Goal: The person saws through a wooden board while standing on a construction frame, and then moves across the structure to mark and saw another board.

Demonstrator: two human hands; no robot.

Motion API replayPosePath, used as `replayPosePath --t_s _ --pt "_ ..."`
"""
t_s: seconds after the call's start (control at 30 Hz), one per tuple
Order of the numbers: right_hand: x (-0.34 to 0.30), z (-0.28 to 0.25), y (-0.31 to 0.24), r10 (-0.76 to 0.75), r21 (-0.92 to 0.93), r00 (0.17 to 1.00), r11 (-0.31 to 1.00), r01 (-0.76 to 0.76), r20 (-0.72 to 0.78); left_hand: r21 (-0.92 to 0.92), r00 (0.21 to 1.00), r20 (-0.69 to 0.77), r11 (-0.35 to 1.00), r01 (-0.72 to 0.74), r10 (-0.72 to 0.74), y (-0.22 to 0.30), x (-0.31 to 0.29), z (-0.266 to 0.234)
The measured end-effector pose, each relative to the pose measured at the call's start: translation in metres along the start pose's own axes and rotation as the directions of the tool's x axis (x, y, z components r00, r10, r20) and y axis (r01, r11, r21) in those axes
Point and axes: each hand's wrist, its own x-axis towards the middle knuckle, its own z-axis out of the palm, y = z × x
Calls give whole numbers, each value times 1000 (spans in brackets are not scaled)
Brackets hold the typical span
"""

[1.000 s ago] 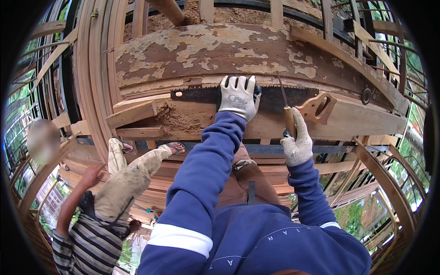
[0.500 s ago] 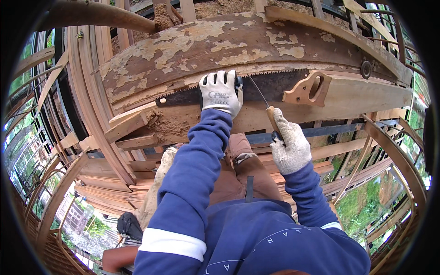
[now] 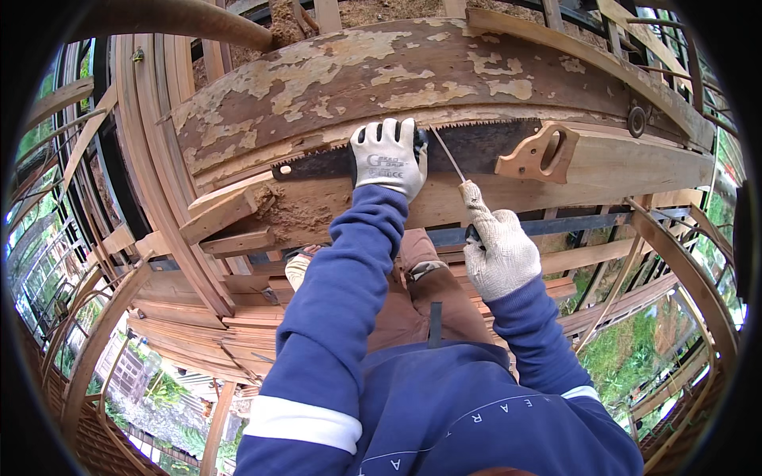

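Note:
A handsaw with a dark blade (image 3: 472, 149) and a pale wooden handle (image 3: 540, 153) lies along a timber beam (image 3: 635, 165), teeth facing away from me. My left hand (image 3: 389, 163), in a white glove with dark finger pads, is closed over the middle of the blade. In my right hand (image 3: 502, 252), also gloved, is a thin file (image 3: 449, 155), its tip at the saw teeth just right of my left hand. The right forefinger stretches along the file's handle, which the glove mostly hides.
Behind the saw lies a broad log slab (image 3: 317, 75) with flaking bark. Sawdust (image 3: 298, 214) and short wood offcuts (image 3: 226, 218) sit at the beam's left end. Long planks (image 3: 151, 159) run down the left side. A curved wooden rail (image 3: 690, 270) stands at right.
The right hand has shifted its hold on the file, its forefinger now extended along the handle. Saw and left hand have moved slightly right. A dark bag and a reddish shape at lower left are gone from view.

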Motion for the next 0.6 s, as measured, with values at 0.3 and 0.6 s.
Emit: replayPosePath --t_s 0.3,0.6 --pt "10 -7 -5 38 -68 996 997 -33 80 -12 1000 24 1000 3 -2 -1 1 1" --pt "50 9 -2 62 -147 989 988 -42 136 -1 1000 14 1000 1 -1 0 1 1"
